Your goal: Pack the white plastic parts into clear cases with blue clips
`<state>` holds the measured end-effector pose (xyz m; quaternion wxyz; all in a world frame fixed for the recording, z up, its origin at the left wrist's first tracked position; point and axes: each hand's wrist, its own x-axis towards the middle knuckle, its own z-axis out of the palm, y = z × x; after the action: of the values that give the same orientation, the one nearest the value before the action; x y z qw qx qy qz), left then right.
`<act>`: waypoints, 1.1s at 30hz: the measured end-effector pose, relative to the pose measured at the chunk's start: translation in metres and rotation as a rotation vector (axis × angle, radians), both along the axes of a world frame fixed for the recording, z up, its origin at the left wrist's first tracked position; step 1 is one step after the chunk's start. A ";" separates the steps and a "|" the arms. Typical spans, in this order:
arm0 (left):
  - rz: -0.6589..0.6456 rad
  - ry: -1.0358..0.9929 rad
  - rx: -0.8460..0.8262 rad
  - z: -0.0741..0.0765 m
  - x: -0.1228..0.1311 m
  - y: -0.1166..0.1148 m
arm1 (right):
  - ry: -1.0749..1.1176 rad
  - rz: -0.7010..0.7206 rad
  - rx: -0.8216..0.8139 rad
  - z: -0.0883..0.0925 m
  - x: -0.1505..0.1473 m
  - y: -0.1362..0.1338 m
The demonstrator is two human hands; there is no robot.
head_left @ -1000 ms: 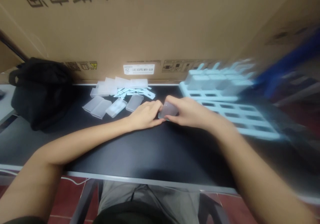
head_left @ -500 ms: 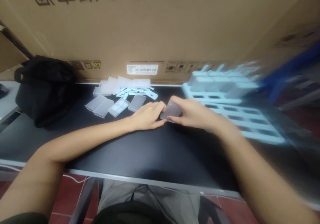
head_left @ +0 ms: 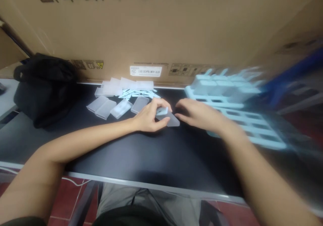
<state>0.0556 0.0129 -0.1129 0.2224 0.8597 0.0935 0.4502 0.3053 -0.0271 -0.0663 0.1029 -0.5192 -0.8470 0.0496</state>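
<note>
My left hand is pinched round a small translucent plastic mould with a pale blue piece at its top, low over the black table. My right hand hovers just to the right of it, fingers loosely apart, holding nothing. A pale blue tray with rows of slots lies to the right, with several filled moulds at its far end. Loose clear moulds and pale blue sticks lie behind my left hand.
A black bag sits at the table's left. A large cardboard box stands along the back edge. A blue blurred object is at the right. The table's front edge runs just above my lap.
Both hands were closed together on the mould. My right hand has let go and moved a little right; my left hand keeps the mould, now tilted flatter.
</note>
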 end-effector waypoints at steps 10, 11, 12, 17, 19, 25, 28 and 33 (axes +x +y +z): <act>-0.160 0.454 0.228 0.005 0.002 -0.007 | 0.096 0.242 0.048 -0.017 -0.025 0.004; -0.162 0.469 0.229 0.004 0.002 -0.006 | 0.101 0.272 0.045 -0.018 -0.028 0.005; -0.166 0.479 0.225 0.003 0.002 -0.006 | 0.108 0.294 0.045 -0.020 -0.030 0.007; -0.185 0.487 0.099 0.007 -0.002 -0.006 | 0.182 0.316 0.040 -0.016 -0.035 0.006; -0.183 0.444 0.021 0.009 -0.003 -0.006 | 0.186 0.292 0.018 -0.011 -0.035 0.003; -0.145 0.202 -0.147 0.007 -0.004 -0.003 | 0.101 0.147 -0.013 -0.003 -0.027 0.000; -0.100 0.088 -0.141 0.004 -0.002 0.000 | 0.067 0.065 0.083 0.002 -0.015 0.003; -0.094 0.111 -0.119 0.005 0.001 0.001 | 0.392 -0.066 0.212 0.020 -0.005 -0.005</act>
<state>0.0564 0.0139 -0.1083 0.2886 0.8720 0.0920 0.3845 0.3008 -0.0318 -0.0461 0.3210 -0.5133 -0.7939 0.0570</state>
